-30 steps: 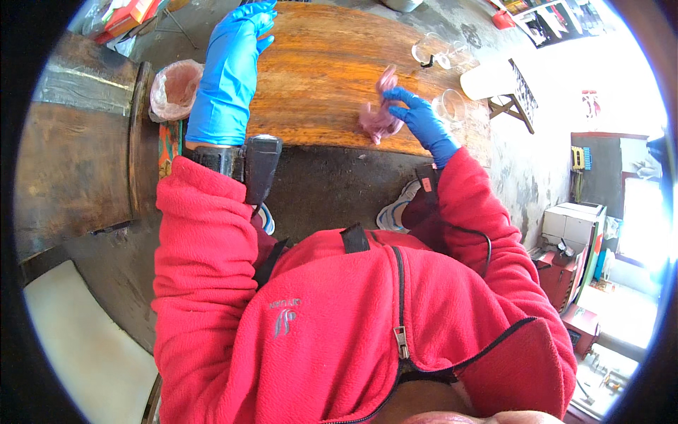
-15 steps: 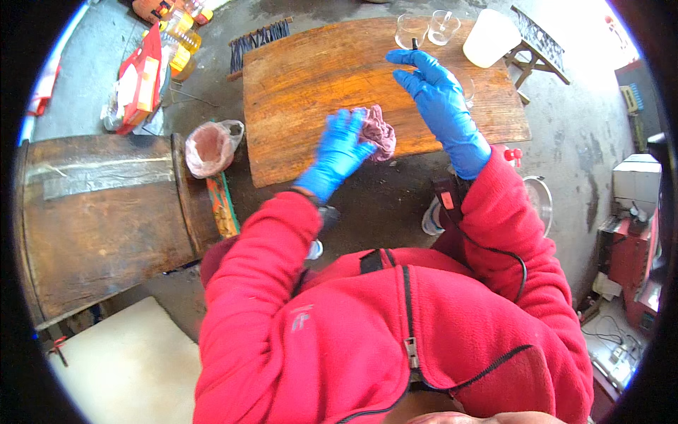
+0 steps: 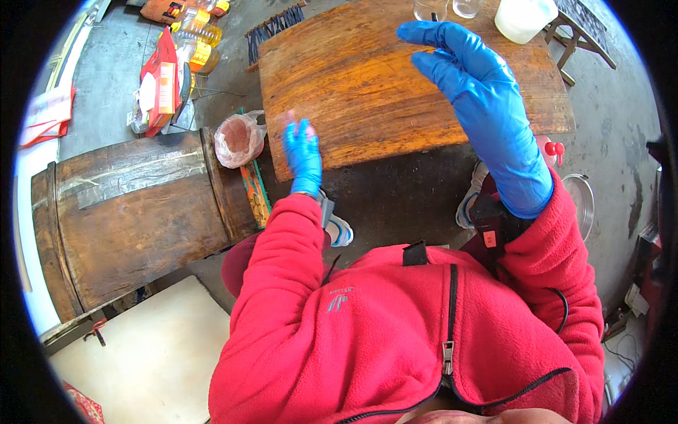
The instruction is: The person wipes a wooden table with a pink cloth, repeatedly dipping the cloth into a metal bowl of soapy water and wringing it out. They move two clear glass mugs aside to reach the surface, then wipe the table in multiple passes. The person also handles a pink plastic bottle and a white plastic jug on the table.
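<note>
Stained grey floor (image 3: 613, 92) lies under worn brown wooden furniture (image 3: 141, 219) and 2 dark-topped stools (image 3: 583, 22).

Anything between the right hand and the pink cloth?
Just the left hand, hiding most of the pink cloth at the wooden table's left edge. Nothing else visible stands between it and the right hand.

Little bits of a pink cloth (image 3: 290, 116) peek out by the fingertips of the left hand (image 3: 304, 157), a bit left of the middle of the frame. They look blurry, and the hand hides the rest. The cloth is over the left end of a wooden table (image 3: 353, 92). Its flat brown top has dark stripes and fills the upper middle and upper right.
</note>
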Demonstrator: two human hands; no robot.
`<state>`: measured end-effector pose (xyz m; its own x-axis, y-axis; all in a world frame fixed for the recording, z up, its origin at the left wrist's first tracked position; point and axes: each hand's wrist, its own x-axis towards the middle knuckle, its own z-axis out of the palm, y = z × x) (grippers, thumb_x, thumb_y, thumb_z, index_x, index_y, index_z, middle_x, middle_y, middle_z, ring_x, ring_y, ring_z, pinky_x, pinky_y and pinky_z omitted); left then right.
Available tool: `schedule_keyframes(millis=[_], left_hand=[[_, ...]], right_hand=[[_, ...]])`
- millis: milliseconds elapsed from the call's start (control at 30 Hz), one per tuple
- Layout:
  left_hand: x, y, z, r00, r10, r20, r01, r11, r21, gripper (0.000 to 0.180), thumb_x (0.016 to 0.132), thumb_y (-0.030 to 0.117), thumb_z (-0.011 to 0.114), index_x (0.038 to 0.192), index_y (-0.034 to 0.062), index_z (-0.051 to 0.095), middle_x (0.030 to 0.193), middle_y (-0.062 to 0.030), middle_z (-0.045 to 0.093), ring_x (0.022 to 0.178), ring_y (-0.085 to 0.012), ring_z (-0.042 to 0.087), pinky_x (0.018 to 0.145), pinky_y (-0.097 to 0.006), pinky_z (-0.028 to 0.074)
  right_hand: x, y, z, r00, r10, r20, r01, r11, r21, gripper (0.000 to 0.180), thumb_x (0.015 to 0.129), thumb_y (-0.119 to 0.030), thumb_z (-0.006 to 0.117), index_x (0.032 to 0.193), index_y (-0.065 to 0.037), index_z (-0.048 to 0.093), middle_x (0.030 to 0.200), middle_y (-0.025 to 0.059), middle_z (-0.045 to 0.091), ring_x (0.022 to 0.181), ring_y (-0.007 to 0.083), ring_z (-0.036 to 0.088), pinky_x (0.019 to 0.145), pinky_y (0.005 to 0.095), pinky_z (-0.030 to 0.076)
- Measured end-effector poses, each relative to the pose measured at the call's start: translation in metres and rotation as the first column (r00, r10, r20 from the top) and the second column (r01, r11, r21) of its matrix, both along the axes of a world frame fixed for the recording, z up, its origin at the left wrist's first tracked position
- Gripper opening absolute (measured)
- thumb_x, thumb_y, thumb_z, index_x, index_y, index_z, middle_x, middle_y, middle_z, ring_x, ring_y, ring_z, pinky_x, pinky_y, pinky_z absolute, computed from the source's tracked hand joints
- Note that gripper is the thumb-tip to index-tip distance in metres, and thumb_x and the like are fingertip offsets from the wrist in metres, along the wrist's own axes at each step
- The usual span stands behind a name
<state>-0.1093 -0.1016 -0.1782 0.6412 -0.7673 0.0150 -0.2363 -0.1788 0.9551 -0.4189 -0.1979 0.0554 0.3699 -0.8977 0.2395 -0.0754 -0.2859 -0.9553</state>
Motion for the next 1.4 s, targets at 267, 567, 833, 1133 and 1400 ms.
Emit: schedule_keyframes(millis=[267,567,833,1133,1400], left_hand=[[-0.129,-0.029,0.013,0.224,-0.461,0.858,0.217,0.882,0.418,0.021,0.096,0.018,0.054,0.113,0.0048,0.057,0.112,-0.0133,0.059,0.102,-0.0274,0.059,0.090,-0.039,0.047],[0.027,0.035,-0.016,0.872,-0.001,0.490,-0.013,1.000,0.025,0.043,0.094,0.017,0.060,0.134,0.0044,0.051,0.143,-0.0156,0.044,0.127,-0.0261,0.045,0.107,-0.036,0.036],[-0.053,-0.014,-0.020,0.853,-0.331,0.403,0.264,0.940,0.214,0.043,0.093,0.021,0.061,0.126,-0.0029,0.049,0.112,-0.0201,0.055,0.110,-0.0337,0.051,0.098,-0.043,0.040],[-0.047,-0.063,-0.002,0.974,-0.221,-0.043,0.221,0.975,-0.004,0.027,0.096,0.015,0.050,0.116,0.0036,0.063,0.115,-0.0117,0.065,0.108,-0.0260,0.060,0.094,-0.039,0.047],[-0.064,-0.159,-0.032,0.622,-0.432,0.653,0.538,0.842,0.044,0.017,0.093,0.012,0.052,0.107,0.0012,0.054,0.109,-0.0160,0.054,0.108,-0.0325,0.051,0.100,-0.041,0.040]], right_hand=[[0.009,0.009,0.000,0.994,-0.003,0.110,0.010,0.998,-0.061,0.025,0.093,-0.009,0.062,0.118,-0.005,0.064,0.109,0.0057,0.068,0.096,0.0134,0.062,0.087,0.0288,0.048],[0.010,0.005,-0.001,0.994,-0.004,0.110,0.007,1.000,-0.027,0.025,0.091,-0.009,0.064,0.116,-0.005,0.066,0.103,0.0051,0.069,0.090,0.0117,0.061,0.080,0.0271,0.050],[0.027,0.010,-0.009,0.992,0.037,0.119,-0.027,0.996,-0.087,0.026,0.090,-0.008,0.064,0.115,-0.002,0.064,0.108,0.0090,0.069,0.101,0.0152,0.064,0.087,0.0292,0.050],[0.031,0.068,-0.016,0.902,0.369,-0.223,-0.403,0.905,-0.132,0.028,0.082,-0.012,0.071,0.108,-0.006,0.063,0.092,0.0149,0.064,0.086,0.0349,0.063,0.075,0.0421,0.052],[0.023,0.053,-0.014,0.919,0.267,-0.291,-0.299,0.951,-0.073,0.025,0.078,-0.015,0.068,0.101,-0.007,0.063,0.085,0.0150,0.063,0.081,0.0365,0.063,0.070,0.0454,0.052]])
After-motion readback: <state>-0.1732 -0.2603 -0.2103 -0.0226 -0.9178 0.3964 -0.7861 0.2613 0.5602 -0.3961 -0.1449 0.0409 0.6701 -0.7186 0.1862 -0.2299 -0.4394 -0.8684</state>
